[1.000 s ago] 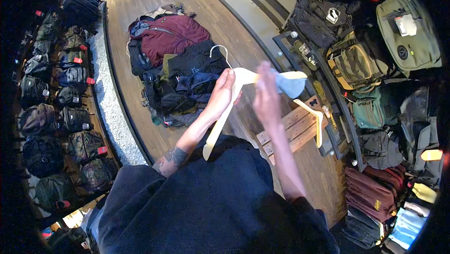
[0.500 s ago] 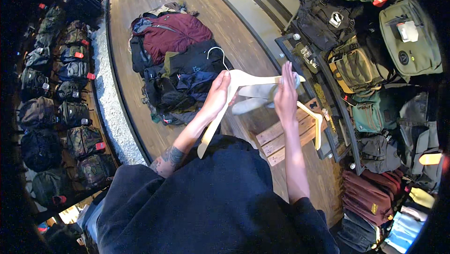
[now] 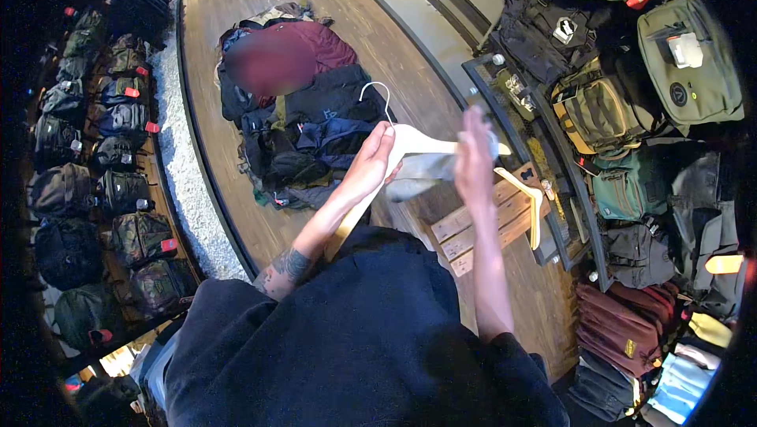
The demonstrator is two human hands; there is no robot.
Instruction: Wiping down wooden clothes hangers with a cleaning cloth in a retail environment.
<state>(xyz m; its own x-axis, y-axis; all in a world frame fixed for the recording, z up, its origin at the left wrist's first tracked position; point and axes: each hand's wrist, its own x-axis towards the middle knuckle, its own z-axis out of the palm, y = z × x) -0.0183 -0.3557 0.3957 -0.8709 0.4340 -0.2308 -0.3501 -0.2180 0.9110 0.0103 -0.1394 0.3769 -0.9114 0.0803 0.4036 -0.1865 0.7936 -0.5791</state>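
A pale wooden clothes hanger (image 3: 430, 145) with a thin metal hook is gripped near its neck by my left hand (image 3: 369, 163), fingers closed round it. One arm of the hanger slopes down towards my body, partly behind my left forearm. My right hand (image 3: 475, 160), smeared by motion, closes a light grey cloth (image 3: 418, 185) against the other arm of the hanger. Part of the cloth hangs below the hanger, and a bit shows beyond my right fingers. The hanger's far tip pokes out to the right of that hand.
A wooden slatted crate (image 3: 457, 238) stands at the right, with another hanger (image 3: 535, 210) by it. Ahead, a heap of clothes (image 3: 339, 111) lies on the wooden floor. Backpacks (image 3: 603, 108) line the right side, and shelves of bags (image 3: 63, 182) the left.
The hanger has shifted slightly down and to the right with my left hand. My right hand has moved a little left along the hanger's arm with the cloth.
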